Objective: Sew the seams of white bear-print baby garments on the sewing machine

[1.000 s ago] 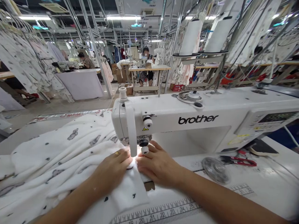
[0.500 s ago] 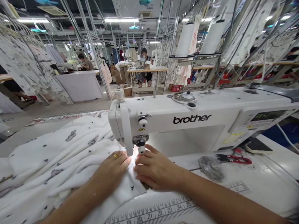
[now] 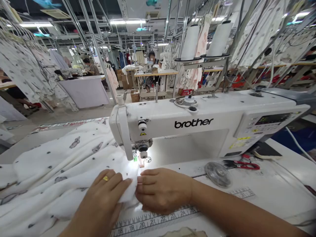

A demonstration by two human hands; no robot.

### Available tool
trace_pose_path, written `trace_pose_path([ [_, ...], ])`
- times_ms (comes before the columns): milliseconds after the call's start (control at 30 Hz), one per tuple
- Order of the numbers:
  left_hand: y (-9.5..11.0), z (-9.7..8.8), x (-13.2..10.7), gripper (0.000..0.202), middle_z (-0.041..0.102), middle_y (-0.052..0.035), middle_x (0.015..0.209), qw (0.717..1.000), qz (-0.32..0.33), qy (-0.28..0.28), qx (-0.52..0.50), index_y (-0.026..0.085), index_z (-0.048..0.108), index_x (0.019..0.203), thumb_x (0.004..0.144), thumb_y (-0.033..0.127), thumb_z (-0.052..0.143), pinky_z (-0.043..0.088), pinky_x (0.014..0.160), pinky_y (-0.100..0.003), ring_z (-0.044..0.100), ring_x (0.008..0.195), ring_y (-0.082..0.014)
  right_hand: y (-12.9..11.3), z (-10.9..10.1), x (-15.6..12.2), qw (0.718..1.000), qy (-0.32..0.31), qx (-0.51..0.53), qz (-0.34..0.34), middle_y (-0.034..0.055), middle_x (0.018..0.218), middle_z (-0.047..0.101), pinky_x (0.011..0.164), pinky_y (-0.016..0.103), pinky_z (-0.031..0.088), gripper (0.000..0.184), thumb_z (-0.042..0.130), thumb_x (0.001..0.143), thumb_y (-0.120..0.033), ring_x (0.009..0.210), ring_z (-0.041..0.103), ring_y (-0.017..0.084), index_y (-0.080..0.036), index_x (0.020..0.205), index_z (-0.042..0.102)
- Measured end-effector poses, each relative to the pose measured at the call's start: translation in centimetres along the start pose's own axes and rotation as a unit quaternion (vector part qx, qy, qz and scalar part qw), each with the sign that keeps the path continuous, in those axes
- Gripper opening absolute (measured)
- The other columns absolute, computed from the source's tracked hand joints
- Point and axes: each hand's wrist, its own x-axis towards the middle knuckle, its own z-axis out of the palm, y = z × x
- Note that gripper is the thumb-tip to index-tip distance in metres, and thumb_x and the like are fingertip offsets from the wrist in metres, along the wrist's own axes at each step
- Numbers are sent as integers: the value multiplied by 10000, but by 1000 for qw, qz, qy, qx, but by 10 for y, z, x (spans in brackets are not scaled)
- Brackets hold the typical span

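White fleecy fabric (image 3: 81, 158) printed with grey animals and small dark spots spreads over the left side of the sewing machine table. Its edge runs toward the lit needle area (image 3: 135, 159) of the white sewing machine (image 3: 160, 121). My left hand (image 3: 106, 191), with a gold ring, grips the fabric just in front of the needle, its fingers bent over the cloth. Close beside it, my right hand (image 3: 163, 191) pinches the fabric edge with curled fingers; the fingertips are partly hidden. Both hands are nearer to me than the presser foot, apart from it.
Red-handled thread snips (image 3: 243, 164) and a clear round disc (image 3: 218, 174) lie right of my right arm. A printed ruler (image 3: 158, 220) runs along the table front. Thread cones (image 3: 191, 42) stand behind the machine. Farther back are people at other tables and hanging garments.
Both hands have drawn back from the needle toward me, bringing the fabric edge with them. The presser foot area, covered before, now shows. The view has shifted slightly.
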Motion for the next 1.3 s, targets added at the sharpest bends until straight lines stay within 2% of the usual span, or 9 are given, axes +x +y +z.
trace_pose_path([
  [133, 8, 26, 0, 260, 597, -72, 1015, 994, -53, -23, -95, 203, 554, 918, 776, 41, 408, 470, 860, -373, 547, 983, -237, -4, 9, -2, 996, -34, 71, 49, 24, 868, 679, 825, 309, 455, 292, 458, 981, -378, 836, 599, 173, -160, 891, 631],
  [200, 2, 33, -3, 288, 609, -71, 1029, 993, -39, -21, -106, 202, 548, 982, 786, 49, 403, 451, 923, -402, 543, 1016, -243, -9, 12, -2, 993, -28, 100, 64, 3, 878, 677, 783, 298, 454, 275, 478, 969, -405, 858, 606, 160, -176, 897, 614],
  [367, -13, 36, -10, 463, 620, -62, 1119, 992, -9, -33, -124, 222, 528, 1164, 760, 36, 397, 453, 934, -383, 550, 1055, -232, -25, 13, 2, 991, -40, 86, 96, 17, 955, 679, 726, 294, 459, 266, 536, 937, -412, 928, 607, 157, -156, 977, 596],
  [467, -12, 38, -12, 539, 624, -61, 1167, 993, 17, -22, -114, 231, 545, 1191, 711, 30, 406, 424, 989, -408, 549, 1084, -240, -26, 14, 2, 993, -32, 83, 79, 19, 915, 681, 731, 301, 458, 272, 520, 939, -403, 867, 602, 163, -149, 996, 598],
  [600, -12, 42, -9, 518, 651, -57, 1121, 994, 16, -15, -109, 224, 584, 1127, 677, 32, 411, 440, 962, -402, 576, 1034, -237, -25, 17, 2, 994, -23, 80, 74, 14, 920, 671, 772, 293, 454, 288, 458, 981, -399, 843, 582, 161, -149, 1004, 599],
  [867, -41, 46, 22, 405, 659, -93, 1029, 998, 21, -54, -36, 181, 630, 1044, 715, 48, 434, 517, 813, -373, 606, 916, -240, -12, 11, 6, 983, -25, 108, 149, 73, 1053, 651, 1012, 335, 385, 364, 505, 975, -471, 1037, 537, 204, -125, 1067, 573],
  [1033, -39, 37, 23, 421, 654, -80, 1014, 997, 3, -76, -20, 181, 620, 1047, 692, 33, 446, 484, 865, -394, 591, 953, -250, -3, 11, 3, 981, 0, 134, 141, 73, 1070, 666, 1007, 314, 409, 270, 440, 1020, -340, 1073, 553, 173, -137, 1104, 598],
  [1133, -36, 28, 20, 319, 649, -50, 922, 998, -14, -56, -13, 185, 608, 956, 738, 23, 442, 460, 822, -374, 568, 880, -232, -1, 12, 1, 975, 19, 158, 152, 68, 1107, 675, 1043, 303, 395, 244, 433, 1021, -271, 1099, 562, 157, -134, 1131, 603],
  [1300, -29, 26, 19, 253, 600, -18, 771, 999, 28, 6, -37, 198, 613, 860, 903, 67, 402, 423, 713, -329, 508, 703, -183, -3, 14, 0, 967, 10, 211, 145, 70, 1071, 694, 1065, 309, 385, 236, 474, 983, -232, 1045, 606, 157, -129, 1161, 590],
])
